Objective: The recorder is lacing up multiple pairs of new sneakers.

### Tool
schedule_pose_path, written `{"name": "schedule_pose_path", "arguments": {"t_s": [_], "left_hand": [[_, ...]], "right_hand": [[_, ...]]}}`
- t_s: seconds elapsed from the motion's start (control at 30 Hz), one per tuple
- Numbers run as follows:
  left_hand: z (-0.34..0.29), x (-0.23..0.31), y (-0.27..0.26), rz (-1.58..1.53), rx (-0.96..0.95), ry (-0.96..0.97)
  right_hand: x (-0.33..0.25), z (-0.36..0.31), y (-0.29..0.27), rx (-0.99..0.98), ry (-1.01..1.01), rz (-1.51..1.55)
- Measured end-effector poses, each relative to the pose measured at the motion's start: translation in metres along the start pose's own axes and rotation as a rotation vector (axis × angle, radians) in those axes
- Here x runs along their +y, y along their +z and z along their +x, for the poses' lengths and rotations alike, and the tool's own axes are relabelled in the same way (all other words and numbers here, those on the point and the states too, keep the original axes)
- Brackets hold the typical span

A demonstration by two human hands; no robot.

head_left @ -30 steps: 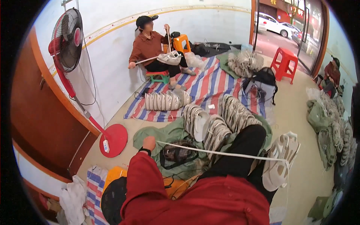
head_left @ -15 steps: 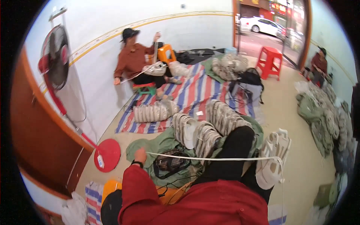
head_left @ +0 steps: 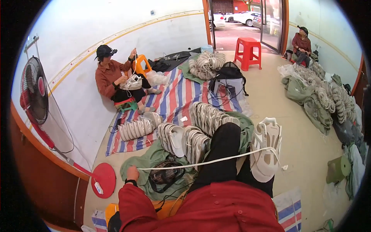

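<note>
Shoe upper point(head_left: 265, 165) sits well right of the left grip point(head_left: 132, 173), which seemingly pinches a white lace point(head_left: 220, 159).

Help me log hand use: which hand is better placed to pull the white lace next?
Probably left: the left hand is closed on the white lace, which runs to the shoe; the right hand is not in view.

From afar, I see the pedestal fan point(head_left: 35, 94) left of the backpack point(head_left: 230, 72). A plastic stool point(head_left: 248, 47) is behind the backpack, a sneaker upper point(head_left: 265, 166) before it, rightward.
</note>
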State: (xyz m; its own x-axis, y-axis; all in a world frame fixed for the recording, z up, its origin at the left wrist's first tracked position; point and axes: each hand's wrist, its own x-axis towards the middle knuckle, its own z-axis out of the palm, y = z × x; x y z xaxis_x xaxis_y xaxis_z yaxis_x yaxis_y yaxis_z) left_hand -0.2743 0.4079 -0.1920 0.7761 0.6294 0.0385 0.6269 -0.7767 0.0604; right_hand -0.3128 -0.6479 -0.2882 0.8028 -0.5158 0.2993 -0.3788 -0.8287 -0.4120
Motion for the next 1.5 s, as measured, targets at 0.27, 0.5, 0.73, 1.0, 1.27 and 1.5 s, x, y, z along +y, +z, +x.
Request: {"name": "schedule_pose_path", "arguments": {"t_s": [0.27,0.5,0.73,1.0,1.27,1.5], "left_hand": [[0.008,-0.002,0.004,-0.038,0.086,0.029],[0.017,0.031,0.013,-0.072,0.021,0.140],[0.052,0.128,-0.058,-0.369,0.262,0.455],[0.009,0.350,-0.170,-0.707,0.151,0.867],[-0.071,0.529,-0.173,-1.008,-0.194,1.086],[-0.086,0.558,-0.120,-1.120,-0.449,0.942]], "right_hand": [[0.024,-0.021,-0.012,0.018,0.031,0.036],[0.090,-0.028,-0.032,-0.011,0.018,-0.022],[-0.223,0.097,-0.006,-0.163,-0.158,0.479],[-0.424,0.110,-0.034,-0.455,-0.195,1.036],[-0.476,0.115,0.005,-0.494,-0.162,1.221],[-0.473,0.109,0.017,-0.429,-0.222,1.107]]}}
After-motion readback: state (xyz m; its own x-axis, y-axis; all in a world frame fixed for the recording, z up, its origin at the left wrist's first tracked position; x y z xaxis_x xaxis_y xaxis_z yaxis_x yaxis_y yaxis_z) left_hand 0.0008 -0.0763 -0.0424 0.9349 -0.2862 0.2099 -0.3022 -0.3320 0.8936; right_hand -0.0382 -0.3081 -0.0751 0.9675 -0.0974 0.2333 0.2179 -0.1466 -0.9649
